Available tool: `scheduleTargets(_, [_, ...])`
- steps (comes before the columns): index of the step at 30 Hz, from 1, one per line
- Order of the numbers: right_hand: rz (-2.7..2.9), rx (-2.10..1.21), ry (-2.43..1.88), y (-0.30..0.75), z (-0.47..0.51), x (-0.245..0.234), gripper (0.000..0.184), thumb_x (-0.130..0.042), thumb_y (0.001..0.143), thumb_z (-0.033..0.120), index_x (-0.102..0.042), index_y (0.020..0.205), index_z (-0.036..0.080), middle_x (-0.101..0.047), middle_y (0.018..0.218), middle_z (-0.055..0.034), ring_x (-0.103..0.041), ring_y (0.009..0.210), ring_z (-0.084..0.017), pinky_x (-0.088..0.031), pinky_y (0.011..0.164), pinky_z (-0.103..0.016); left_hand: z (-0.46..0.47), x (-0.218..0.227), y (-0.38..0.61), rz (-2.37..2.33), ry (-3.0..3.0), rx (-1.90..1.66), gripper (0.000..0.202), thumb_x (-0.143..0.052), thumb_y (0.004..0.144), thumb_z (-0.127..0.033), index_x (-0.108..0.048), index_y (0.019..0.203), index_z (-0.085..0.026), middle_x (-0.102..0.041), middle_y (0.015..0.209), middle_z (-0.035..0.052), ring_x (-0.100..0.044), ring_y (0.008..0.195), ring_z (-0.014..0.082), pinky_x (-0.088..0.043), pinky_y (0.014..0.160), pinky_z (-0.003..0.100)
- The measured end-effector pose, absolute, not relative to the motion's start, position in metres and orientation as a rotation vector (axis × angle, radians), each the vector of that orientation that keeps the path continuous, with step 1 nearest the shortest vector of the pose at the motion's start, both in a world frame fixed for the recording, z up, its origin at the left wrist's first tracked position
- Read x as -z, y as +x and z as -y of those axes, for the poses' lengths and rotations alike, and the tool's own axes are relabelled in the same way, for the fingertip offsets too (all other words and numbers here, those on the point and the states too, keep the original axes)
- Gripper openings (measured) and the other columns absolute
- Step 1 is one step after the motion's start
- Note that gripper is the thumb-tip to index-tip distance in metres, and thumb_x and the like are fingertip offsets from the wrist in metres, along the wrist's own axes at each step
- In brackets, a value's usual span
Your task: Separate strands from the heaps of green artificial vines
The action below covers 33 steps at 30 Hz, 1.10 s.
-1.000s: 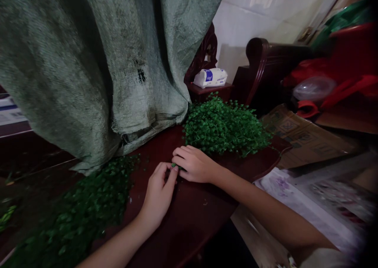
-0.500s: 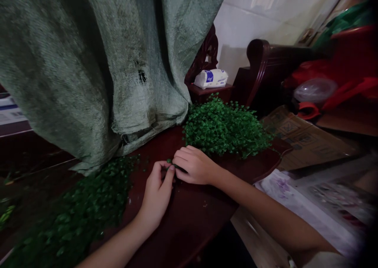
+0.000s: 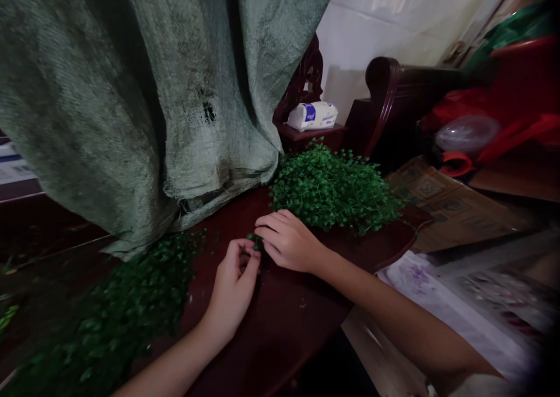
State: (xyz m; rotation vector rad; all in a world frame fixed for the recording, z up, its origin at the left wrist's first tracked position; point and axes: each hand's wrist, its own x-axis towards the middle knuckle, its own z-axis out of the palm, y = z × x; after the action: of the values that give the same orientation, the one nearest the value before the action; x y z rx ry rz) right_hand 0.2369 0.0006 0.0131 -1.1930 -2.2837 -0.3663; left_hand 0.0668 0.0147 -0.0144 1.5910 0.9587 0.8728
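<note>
A small dark green sprig (image 3: 255, 241) shows between my hands, low over the dark red table (image 3: 284, 315). My left hand (image 3: 234, 280) pinches it between thumb and forefinger. The curled fingers of my right hand (image 3: 286, 239) meet the sprig from the right; their tips are partly hidden. Just behind my right hand lies a bushy pile of green sprigs (image 3: 336, 187) with fine stems and small leaves. Another heap of green sprigs (image 3: 118, 309) spreads along the table to the left of my left hand, dim and blurred.
A large grey-green woven sack (image 3: 192, 93) hangs down to the table at the back left. Behind the pile sits a tissue pack (image 3: 312, 116) on dark carved furniture. Flattened cardboard (image 3: 450, 204) and a white box (image 3: 459, 309) stand at the right, beyond the table's edge.
My right hand has risen slightly and its fingers have shifted, so more of the green sprig shows between the hands. My left hand stays almost in place.
</note>
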Motion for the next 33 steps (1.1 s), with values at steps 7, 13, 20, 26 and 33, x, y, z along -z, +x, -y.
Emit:
scheduleTargets(7, [2.276,0.313,-1.227,0.2362,0.0019,-0.0183,0.037,-0.042,0.089,0.008,-0.049,0.126,0.008,-0.061,0.114,-0.0148,-0.055,0.101,-0.024,-0.042,0.084,-0.037,-0.0126,0.0135,0.0658,-0.928,1.579,-0.887,0.014,-0.055,0.086,-0.029,-0.048,0.097,-0.023,-0.055,0.09,-0.001,-0.057,0.075,0.0144,-0.044,0.064,0.026])
scheduleTargets(13, [2.327,0.271,-1.253,0.2372,0.0008,-0.0163,0.032,-0.044,0.089,0.012,-0.053,0.119,0.009,-0.059,0.116,-0.0155,-0.055,0.102,-0.024,-0.042,0.085,-0.038,-0.0102,0.0089,0.0657,-0.963,1.557,-0.871,0.014,-0.051,0.09,-0.037,-0.05,0.094,-0.024,-0.055,0.08,-0.0036,-0.052,0.066,0.0122,-0.042,0.058,0.023])
scheduleTargets(20, [2.357,0.244,-1.29,0.2383,-0.0001,-0.0131,0.024,-0.049,0.086,0.016,-0.058,0.108,0.011,-0.059,0.113,-0.0138,-0.056,0.097,-0.024,-0.042,0.083,-0.036,-0.0113,0.0114,0.0661,-0.993,1.573,-0.855,0.02,-0.045,0.094,-0.045,-0.049,0.093,-0.025,-0.054,0.074,-0.0047,-0.051,0.065,0.0131,-0.042,0.058,0.024])
scheduleTargets(26, [2.372,0.212,-1.262,0.2367,0.0008,-0.0133,0.023,-0.049,0.089,0.022,-0.058,0.108,0.01,-0.06,0.112,-0.0145,-0.056,0.097,-0.024,-0.042,0.083,-0.036,-0.0134,0.0149,0.0657,-0.975,1.617,-0.869,0.017,-0.045,0.094,-0.041,-0.048,0.093,-0.024,-0.054,0.073,-0.0038,-0.052,0.063,0.0136,-0.043,0.056,0.025])
scheduleTargets(33, [2.352,0.158,-1.218,0.2366,0.0009,-0.014,0.024,-0.047,0.09,0.019,-0.056,0.111,0.011,-0.062,0.11,-0.014,-0.057,0.099,-0.024,-0.042,0.085,-0.038,-0.0131,0.0132,0.0667,-0.951,1.649,-0.863,0.014,-0.047,0.092,-0.036,-0.048,0.089,-0.023,-0.052,0.069,-0.0046,-0.052,0.063,0.0141,-0.042,0.059,0.025])
